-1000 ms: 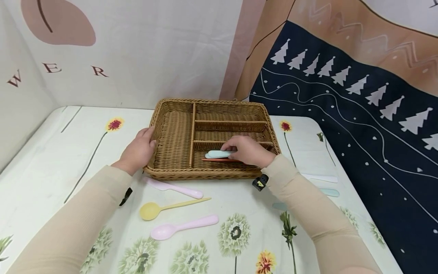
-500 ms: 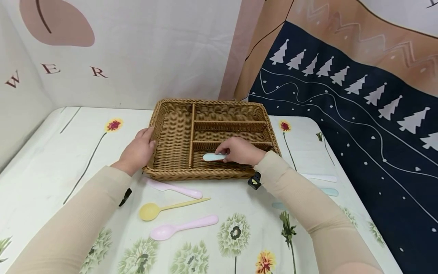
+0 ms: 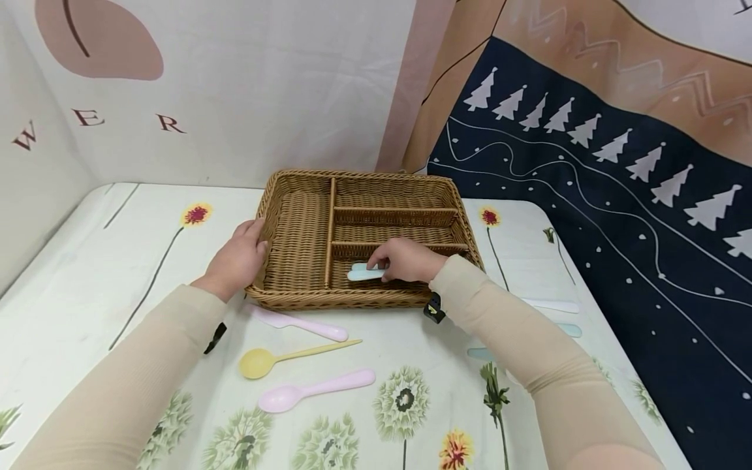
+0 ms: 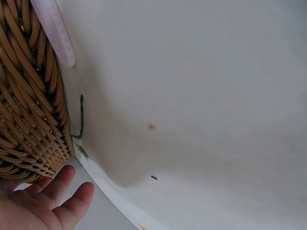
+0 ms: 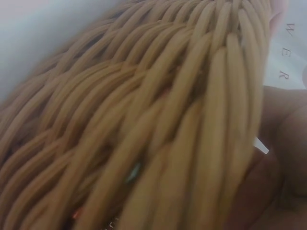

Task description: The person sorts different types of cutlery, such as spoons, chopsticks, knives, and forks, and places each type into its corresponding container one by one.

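A brown wicker cutlery tray (image 3: 352, 299) with divided compartments stands at the table's back middle. Reaching into its front right compartment, my right hand (image 3: 408, 259) pinches a pale blue piece of cutlery (image 3: 362, 275) between thumb and fingers; its rounded end points left and the rest is hidden by the hand. Just behind it shows the end of another pale blue piece (image 3: 357, 266). My left hand (image 3: 235, 260) rests against the tray's left side, and in the left wrist view its fingers (image 4: 76, 206) lie loosely extended beside the wicker wall (image 4: 29, 96). Wicker fills most of the right wrist view.
In front of the tray lie a pink knife (image 3: 311, 326), a yellow spoon (image 3: 256, 363) and a pink spoon (image 3: 282, 397). Partly behind the right sleeve are a whitish utensil (image 3: 555, 305) and two pale blue ones, one (image 3: 568, 330) farther right. A fabric backdrop (image 3: 294, 98) rises behind the table.
My right hand has moved slightly left and lower in the compartment with the pale blue cutlery. The red-orange piece seen beneath earlier is now covered. My left hand has stayed on the tray.
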A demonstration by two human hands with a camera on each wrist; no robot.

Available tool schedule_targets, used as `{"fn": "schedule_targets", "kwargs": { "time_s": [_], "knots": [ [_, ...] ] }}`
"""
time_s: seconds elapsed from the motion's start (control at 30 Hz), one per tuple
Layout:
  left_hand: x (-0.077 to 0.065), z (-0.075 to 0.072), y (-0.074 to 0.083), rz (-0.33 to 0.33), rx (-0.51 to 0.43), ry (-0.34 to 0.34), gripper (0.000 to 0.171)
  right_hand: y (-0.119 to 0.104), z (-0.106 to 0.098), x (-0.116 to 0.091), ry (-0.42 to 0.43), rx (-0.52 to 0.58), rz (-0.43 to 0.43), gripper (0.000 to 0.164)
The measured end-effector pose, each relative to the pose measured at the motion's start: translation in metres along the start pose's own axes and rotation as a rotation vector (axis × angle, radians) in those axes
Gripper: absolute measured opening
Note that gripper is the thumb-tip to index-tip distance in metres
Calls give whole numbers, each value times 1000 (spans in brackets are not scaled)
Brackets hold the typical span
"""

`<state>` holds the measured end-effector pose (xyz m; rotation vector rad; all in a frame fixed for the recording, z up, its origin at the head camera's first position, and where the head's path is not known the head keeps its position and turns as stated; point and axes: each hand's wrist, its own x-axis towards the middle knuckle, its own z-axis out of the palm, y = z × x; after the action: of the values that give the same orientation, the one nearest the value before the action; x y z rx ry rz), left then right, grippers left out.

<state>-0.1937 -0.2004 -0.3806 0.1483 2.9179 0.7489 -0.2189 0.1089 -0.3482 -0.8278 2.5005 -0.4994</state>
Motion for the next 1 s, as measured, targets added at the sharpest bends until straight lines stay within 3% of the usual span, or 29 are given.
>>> {"fn": "schedule_targets", "kwargs": {
  "time_s": [0.27, 0.57, 1.0],
  "knots": [
    [-1, -1, 1, 0, -2, -3, 57, -2, -2, 3, -49, 7, 24, 32],
    [0, -1, 1, 2, 4, -5, 57, -4, 1, 6, -97, -60, 27, 32],
    [-1, 0, 1, 3, 4, -4, 57, -6, 3, 3, -55, -36, 32, 34]
  ]
}}
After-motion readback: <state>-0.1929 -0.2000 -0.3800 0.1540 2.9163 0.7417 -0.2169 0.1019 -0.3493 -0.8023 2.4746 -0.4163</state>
